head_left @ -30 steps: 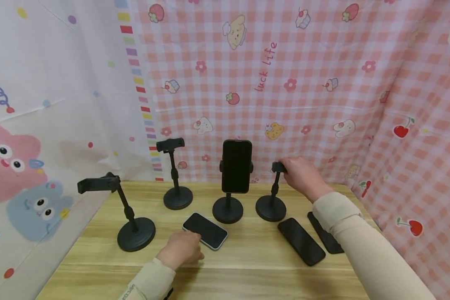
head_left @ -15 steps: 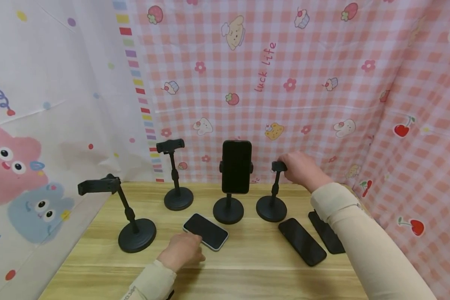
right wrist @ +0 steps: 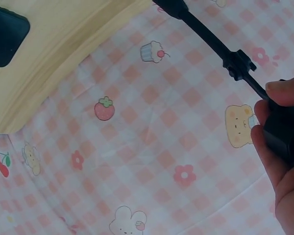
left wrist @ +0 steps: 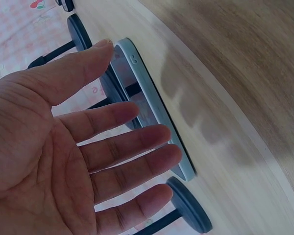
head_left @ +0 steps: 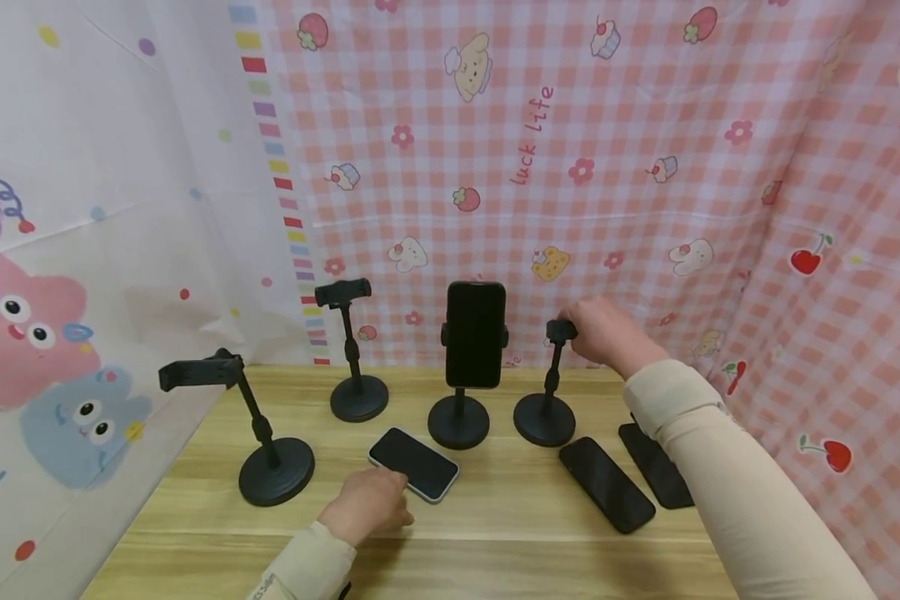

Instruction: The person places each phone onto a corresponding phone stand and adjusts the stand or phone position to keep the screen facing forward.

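Note:
In the head view my right hand (head_left: 607, 333) grips the clamp head (head_left: 560, 331) of the black phone stand (head_left: 544, 419) at the right. The right wrist view has thumb and fingers curled round that black clamp (right wrist: 281, 134). My left hand (head_left: 367, 504) is just over the near edge of a light-framed phone (head_left: 414, 463) lying screen up. The left wrist view shows its fingers (left wrist: 122, 161) apart and nearly straight, with nothing held; whether they touch the phone I cannot tell. A black phone (head_left: 476, 333) stands upright in the middle stand (head_left: 458, 422).
Two stands without phones are on the left, one near (head_left: 276, 472) and one farther back (head_left: 358, 398). Two dark phones lie at the right, one fully visible (head_left: 606, 485) and one (head_left: 656, 467) partly under the right sleeve. Patterned cloth (head_left: 615, 125) hangs behind the wooden table (head_left: 510, 533).
My right hand has risen slightly at the clamp and keeps its grip, the wrist turned a little. The left hand stays beside the light-framed phone. The head view has shifted slightly.

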### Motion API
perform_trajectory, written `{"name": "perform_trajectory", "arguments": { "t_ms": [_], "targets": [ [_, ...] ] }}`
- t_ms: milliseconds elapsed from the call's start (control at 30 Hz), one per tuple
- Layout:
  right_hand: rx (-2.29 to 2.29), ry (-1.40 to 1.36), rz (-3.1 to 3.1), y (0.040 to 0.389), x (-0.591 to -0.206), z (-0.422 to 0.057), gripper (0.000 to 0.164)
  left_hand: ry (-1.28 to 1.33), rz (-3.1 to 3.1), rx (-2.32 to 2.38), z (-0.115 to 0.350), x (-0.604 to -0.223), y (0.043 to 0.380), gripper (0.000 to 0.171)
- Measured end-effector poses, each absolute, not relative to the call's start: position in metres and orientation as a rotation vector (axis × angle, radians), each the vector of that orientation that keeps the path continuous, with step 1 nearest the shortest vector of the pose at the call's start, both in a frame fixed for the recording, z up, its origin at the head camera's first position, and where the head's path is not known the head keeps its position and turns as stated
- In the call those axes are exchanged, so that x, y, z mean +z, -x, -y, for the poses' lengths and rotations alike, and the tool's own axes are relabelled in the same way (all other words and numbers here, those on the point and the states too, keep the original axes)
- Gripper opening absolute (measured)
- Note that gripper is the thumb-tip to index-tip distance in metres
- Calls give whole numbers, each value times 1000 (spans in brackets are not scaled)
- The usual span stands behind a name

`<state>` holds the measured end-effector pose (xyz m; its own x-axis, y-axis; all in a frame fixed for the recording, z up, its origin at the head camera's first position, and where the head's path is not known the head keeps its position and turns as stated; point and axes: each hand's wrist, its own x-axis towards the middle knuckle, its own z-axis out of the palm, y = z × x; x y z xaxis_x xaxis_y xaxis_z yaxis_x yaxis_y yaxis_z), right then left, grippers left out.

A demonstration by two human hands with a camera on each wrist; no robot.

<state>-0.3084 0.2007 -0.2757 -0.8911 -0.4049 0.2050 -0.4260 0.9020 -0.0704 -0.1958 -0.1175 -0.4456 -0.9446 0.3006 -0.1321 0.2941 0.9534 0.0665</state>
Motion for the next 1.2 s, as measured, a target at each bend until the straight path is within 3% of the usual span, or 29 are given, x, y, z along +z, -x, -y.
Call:
{"name": "perform_trajectory", "arguments": {
  "t_ms": [467,733,1200],
  "targets": [
    [195,-634,2833,302,-284,-207,17,-487,-2972,70,115,-445,193,33],
    [282,-582,2851,297,-286,-213,50,-501,-2970,81,115,-442,190,33],
    [320,-503,2879,285,-286,-227,55,-458,-2933,70,111,-442,191,37]
  ]
}}
